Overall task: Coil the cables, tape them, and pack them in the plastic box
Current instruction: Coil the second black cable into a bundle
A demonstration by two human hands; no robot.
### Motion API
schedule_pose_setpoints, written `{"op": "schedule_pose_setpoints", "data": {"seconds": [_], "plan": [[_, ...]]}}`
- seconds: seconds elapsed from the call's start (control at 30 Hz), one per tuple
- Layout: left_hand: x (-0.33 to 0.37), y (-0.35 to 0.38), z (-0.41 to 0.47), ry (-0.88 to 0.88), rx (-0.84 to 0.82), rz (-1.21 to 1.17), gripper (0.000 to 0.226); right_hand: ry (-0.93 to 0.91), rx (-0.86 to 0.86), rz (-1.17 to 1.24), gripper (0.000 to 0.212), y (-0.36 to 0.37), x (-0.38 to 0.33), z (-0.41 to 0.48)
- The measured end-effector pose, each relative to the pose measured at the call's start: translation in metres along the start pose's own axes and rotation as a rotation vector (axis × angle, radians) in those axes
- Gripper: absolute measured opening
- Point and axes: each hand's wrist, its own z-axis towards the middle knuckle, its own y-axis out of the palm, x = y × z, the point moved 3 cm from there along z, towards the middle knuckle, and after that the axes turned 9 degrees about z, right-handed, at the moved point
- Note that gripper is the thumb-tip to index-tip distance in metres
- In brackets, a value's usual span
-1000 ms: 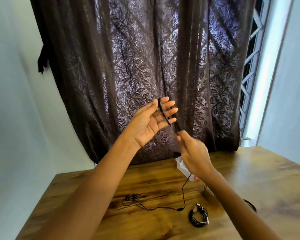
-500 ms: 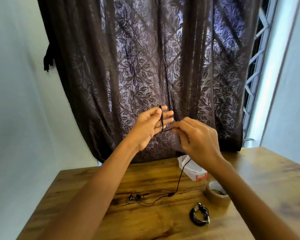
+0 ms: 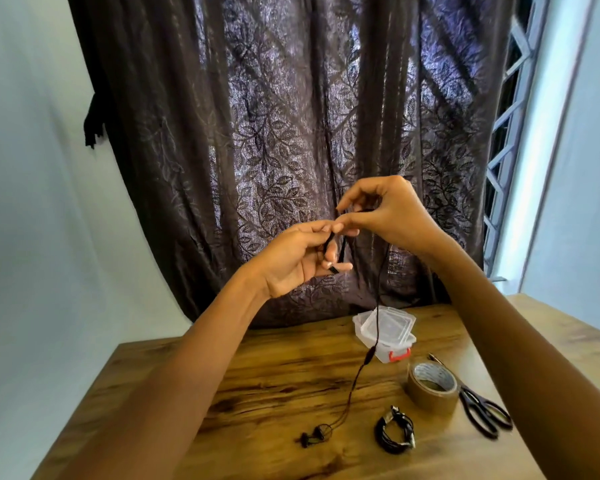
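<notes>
While loops of the black earphone cable are kept wound around the spread fingers of the left hand, its strand is pinched by the right hand. The earbuds are left near the desk's front edge; the lidded plastic box is set by the back edge.

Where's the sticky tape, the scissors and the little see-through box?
Tape roll [image 3: 432, 389]: head view, on its brown outer side.
Scissors [image 3: 483, 410]: head view, on the dark handles.
Plastic box [image 3: 394, 325]: head view, on its clear lid.
</notes>
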Motion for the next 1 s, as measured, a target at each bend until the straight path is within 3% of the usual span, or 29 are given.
{"op": "schedule_pose_setpoints", "data": {"seconds": [0.13,0.3,0.4,0.53,0.67,0.8,1.0], "plan": [[0.002,0.003,-0.002,-0.044,-0.066,-0.062,0.031,0.041,0.07,0.298,0.02,-0.002,0.016,-0.002],[0.004,0.008,-0.001,0.007,-0.076,-0.189,0.031,0.145,0.189,0.403,0.025,0.006,0.035,-0.013],[0.006,0.002,0.003,0.054,-0.001,-0.231,0.032,0.222,0.215,0.447,0.032,0.012,0.048,-0.026],[0.01,-0.007,0.008,0.13,0.132,-0.259,0.032,0.306,0.179,0.454,0.02,0.025,0.058,-0.047],[0.01,-0.016,0.014,0.219,0.282,-0.304,0.032,0.316,0.009,0.277,0.022,0.042,0.059,-0.069],[0.009,-0.022,0.016,0.257,0.398,-0.371,0.029,0.232,-0.192,-0.134,0.032,0.052,0.053,-0.081],[0.005,-0.023,0.015,0.258,0.473,-0.226,0.028,-0.003,-0.202,-0.543,0.035,0.047,0.029,-0.081]]}}
